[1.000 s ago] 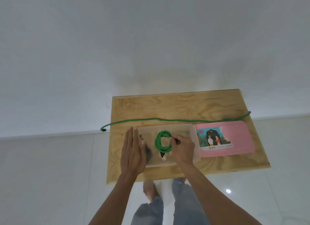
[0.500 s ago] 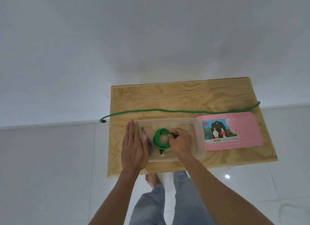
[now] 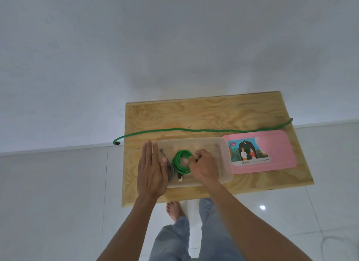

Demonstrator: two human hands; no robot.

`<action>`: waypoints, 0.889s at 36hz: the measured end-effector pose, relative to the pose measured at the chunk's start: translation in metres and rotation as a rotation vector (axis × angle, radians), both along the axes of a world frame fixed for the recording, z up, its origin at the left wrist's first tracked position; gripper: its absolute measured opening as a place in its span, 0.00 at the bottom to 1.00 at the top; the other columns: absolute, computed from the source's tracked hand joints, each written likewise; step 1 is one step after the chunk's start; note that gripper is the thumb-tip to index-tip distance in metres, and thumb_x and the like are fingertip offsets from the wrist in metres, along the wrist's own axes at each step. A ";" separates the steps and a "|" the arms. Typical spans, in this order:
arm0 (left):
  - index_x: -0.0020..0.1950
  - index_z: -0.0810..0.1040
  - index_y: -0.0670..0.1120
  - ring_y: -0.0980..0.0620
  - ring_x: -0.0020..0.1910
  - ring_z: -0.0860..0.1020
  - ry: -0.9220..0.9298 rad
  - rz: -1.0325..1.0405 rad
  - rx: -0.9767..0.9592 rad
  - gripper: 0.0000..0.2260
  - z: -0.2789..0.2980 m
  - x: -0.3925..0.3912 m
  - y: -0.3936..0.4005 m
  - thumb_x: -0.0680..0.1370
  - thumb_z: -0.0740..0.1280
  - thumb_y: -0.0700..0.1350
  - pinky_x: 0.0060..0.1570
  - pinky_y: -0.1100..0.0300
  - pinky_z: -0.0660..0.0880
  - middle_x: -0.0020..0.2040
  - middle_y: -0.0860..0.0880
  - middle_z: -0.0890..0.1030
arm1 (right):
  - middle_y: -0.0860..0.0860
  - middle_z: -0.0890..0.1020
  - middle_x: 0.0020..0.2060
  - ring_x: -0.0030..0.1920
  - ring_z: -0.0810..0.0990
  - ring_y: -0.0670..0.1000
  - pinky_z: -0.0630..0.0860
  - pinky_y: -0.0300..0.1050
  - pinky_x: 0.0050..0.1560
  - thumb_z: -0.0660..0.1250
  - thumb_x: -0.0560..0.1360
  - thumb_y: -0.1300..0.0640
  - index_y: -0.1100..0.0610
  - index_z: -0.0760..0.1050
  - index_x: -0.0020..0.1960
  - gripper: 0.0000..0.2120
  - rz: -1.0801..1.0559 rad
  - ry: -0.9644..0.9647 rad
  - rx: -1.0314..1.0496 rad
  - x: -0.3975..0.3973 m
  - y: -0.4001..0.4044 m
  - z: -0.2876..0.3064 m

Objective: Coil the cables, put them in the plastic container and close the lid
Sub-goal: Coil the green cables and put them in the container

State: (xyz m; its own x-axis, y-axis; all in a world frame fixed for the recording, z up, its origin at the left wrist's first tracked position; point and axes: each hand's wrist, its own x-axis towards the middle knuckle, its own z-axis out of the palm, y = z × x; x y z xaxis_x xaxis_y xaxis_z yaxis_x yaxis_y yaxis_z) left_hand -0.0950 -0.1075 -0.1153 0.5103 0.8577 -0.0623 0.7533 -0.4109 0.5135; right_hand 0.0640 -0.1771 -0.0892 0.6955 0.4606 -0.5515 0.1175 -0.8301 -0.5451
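Container: a clear plastic container (image 3: 221, 148) sits on the near half of the plywood table (image 3: 194, 114), lid off.
Coiled cable: a green coiled cable (image 3: 179, 162) lies inside the container, its plug ends pointing toward the near wall.
Grey cable: a grey cable (image 3: 168, 166) lies in the container's left end, partly hidden by the left hand.
Right hand: the right hand (image 3: 204, 166) is curled, fingertips pinching the coil's right side.
Left hand: the left hand (image 3: 151, 169) is flat, fingers straight and together, pressed against the container's left end.
Loose cable: a second green cable (image 3: 204, 130) stretches uncoiled across the table behind the container, both ends overhanging.
Lid: the pink lid (image 3: 272, 149) lies flat just right of the container, touching it.
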 end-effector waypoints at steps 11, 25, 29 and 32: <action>0.80 0.59 0.43 0.46 0.80 0.57 -0.098 0.100 -0.073 0.29 0.047 0.012 0.023 0.83 0.48 0.57 0.77 0.47 0.58 0.81 0.44 0.60 | 0.47 0.81 0.55 0.53 0.80 0.49 0.68 0.37 0.51 0.67 0.78 0.54 0.54 0.78 0.61 0.12 0.032 -0.053 0.251 0.024 0.003 0.064; 0.72 0.73 0.42 0.41 0.72 0.70 -0.035 0.020 -0.083 0.18 0.068 0.083 0.092 0.83 0.61 0.45 0.69 0.43 0.69 0.71 0.42 0.75 | 0.53 0.83 0.52 0.49 0.81 0.48 0.72 0.33 0.51 0.66 0.77 0.63 0.58 0.82 0.55 0.10 0.137 -0.142 0.297 0.107 0.044 0.062; 0.69 0.77 0.44 0.42 0.69 0.73 0.113 -0.029 -0.145 0.15 0.061 0.107 0.103 0.82 0.65 0.43 0.66 0.46 0.71 0.68 0.43 0.79 | 0.55 0.83 0.54 0.48 0.80 0.48 0.68 0.24 0.45 0.65 0.76 0.67 0.60 0.82 0.54 0.10 0.231 -0.114 0.202 0.134 0.053 0.040; 0.66 0.80 0.47 0.42 0.65 0.76 0.258 -0.075 -0.252 0.14 0.050 0.122 0.114 0.81 0.66 0.44 0.63 0.47 0.73 0.67 0.45 0.80 | 0.56 0.82 0.57 0.56 0.81 0.53 0.73 0.36 0.58 0.66 0.76 0.67 0.59 0.83 0.55 0.11 0.352 -0.069 0.115 0.152 0.059 0.020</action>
